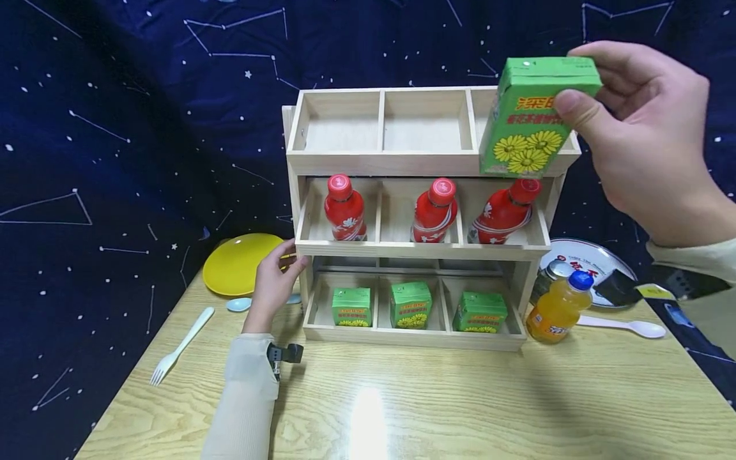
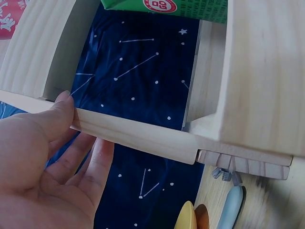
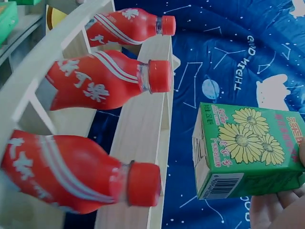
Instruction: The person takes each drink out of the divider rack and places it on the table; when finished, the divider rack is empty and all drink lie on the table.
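My right hand [image 1: 644, 128] pinches a green drink carton with yellow flowers [image 1: 531, 115] by its top and holds it in the air in front of the top right compartment of a wooden three-tier rack [image 1: 414, 163]. The right wrist view shows that carton [image 3: 248, 152] beside three red bottles [image 3: 105, 83]. My left hand [image 1: 276, 281] rests with straight fingers against the rack's left side, with the thumb [image 2: 59, 117] on a wooden edge [image 2: 138, 133]. Three red bottles [image 1: 434, 211] fill the middle tier, and three green cartons [image 1: 411, 305] the bottom one.
A yellow plate [image 1: 238, 263], a small blue spoon [image 1: 238, 305] and a white fork [image 1: 181, 345] lie left of the rack. On the right stand an orange juice bottle [image 1: 558, 308] and a can [image 1: 552, 271], with a white spoon [image 1: 623, 326] and a round tray [image 1: 592, 259].
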A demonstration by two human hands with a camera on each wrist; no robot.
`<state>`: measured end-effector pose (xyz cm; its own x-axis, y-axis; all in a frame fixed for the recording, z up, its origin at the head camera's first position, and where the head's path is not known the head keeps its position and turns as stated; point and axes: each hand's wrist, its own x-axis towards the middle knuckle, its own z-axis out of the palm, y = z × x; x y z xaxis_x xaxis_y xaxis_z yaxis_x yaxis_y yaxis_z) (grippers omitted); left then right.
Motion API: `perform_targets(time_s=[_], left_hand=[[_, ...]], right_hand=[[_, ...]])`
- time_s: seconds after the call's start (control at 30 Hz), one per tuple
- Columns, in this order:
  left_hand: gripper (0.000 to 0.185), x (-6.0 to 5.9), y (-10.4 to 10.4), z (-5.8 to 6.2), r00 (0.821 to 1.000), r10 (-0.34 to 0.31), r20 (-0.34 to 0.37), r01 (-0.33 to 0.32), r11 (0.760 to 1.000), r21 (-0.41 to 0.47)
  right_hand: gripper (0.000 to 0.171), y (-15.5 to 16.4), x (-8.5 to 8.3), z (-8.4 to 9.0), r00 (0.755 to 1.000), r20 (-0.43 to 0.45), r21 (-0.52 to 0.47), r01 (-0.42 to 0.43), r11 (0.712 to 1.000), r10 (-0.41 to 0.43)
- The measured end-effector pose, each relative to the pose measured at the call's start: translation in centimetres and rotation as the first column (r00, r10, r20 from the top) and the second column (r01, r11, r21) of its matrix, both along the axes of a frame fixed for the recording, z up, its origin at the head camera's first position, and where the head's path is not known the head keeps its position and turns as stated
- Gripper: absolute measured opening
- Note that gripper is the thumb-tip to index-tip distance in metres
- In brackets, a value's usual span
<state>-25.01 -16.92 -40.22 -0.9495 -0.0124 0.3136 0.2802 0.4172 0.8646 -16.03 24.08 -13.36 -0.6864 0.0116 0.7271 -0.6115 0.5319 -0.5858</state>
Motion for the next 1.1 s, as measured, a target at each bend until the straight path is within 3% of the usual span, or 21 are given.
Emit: perform_targets(time_s=[0.1,0.23,0.3,0.33,0.57,0.63,0.7,0.8,0.87,0.93,1.03,1.1], left_hand=[[0.048,0.0,0.1,0.1,1.000,0.000,0.004,0.000,1.000,0.001],[0.049,-0.1,0.2,0.2,1.000,0.000,0.009,0.000,1.000,0.003],[0.049,-0.1,0.2,0.3,1.000,0.000,0.012,0.000,1.000,0.010],[0.050,-0.1,0.2,0.3,1.000,0.000,0.012,0.000,1.000,0.014],[0.049,0.2,0.1,0.2,1.000,0.003,0.013,-0.003,1.000,0.013],[0.049,0.2,0.1,0.1,1.000,0.005,0.016,-0.005,1.000,0.010],[0.050,0.3,0.1,0.1,1.000,0.005,0.022,-0.005,1.000,0.008],[0.050,0.3,0.1,0.0,0.999,0.010,0.032,-0.010,1.000,-0.002],[0.050,0.3,0.1,0.0,0.999,0.008,0.036,-0.008,1.000,-0.003],[0.049,0.2,0.2,0.1,0.999,0.007,0.036,-0.007,1.000,-0.003],[0.049,0.3,0.2,0.1,0.999,0.006,0.038,-0.006,1.000,0.004],[0.049,0.3,0.1,0.2,0.999,0.010,0.040,-0.010,1.000,0.004]], right_hand=[[0.037,1.4,1.3,-1.1,0.996,0.002,-0.136,-0.082,0.987,0.084],[0.038,3.6,2.6,-3.4,0.966,-0.049,-0.334,-0.255,0.907,0.253],[0.039,4.6,3.2,-4.7,0.948,-0.074,-0.389,-0.312,0.867,0.308],[0.039,5.0,3.5,-5.4,0.945,-0.080,-0.390,-0.323,0.862,0.318],[0.038,7.2,6.0,-10.3,0.955,-0.084,-0.403,-0.294,0.866,0.285],[0.039,8.0,6.4,-11.9,0.951,-0.081,-0.452,-0.302,0.840,0.298],[0.038,8.8,6.8,-13.4,0.962,-0.082,-0.471,-0.268,0.840,0.261],[0.039,10.1,7.4,-15.8,0.969,-0.082,-0.539,-0.240,0.807,0.234],[0.038,11.0,7.8,-17.4,0.983,-0.062,-0.546,-0.176,0.819,0.170],[0.039,12.0,8.2,-19.0,0.984,-0.067,-0.583,-0.174,0.794,0.166],[0.038,13.4,8.7,-21.1,0.992,-0.053,-0.591,-0.127,0.796,0.119],[0.038,14.2,8.8,-22.4,0.993,-0.045,-0.624,-0.111,0.773,0.106]])
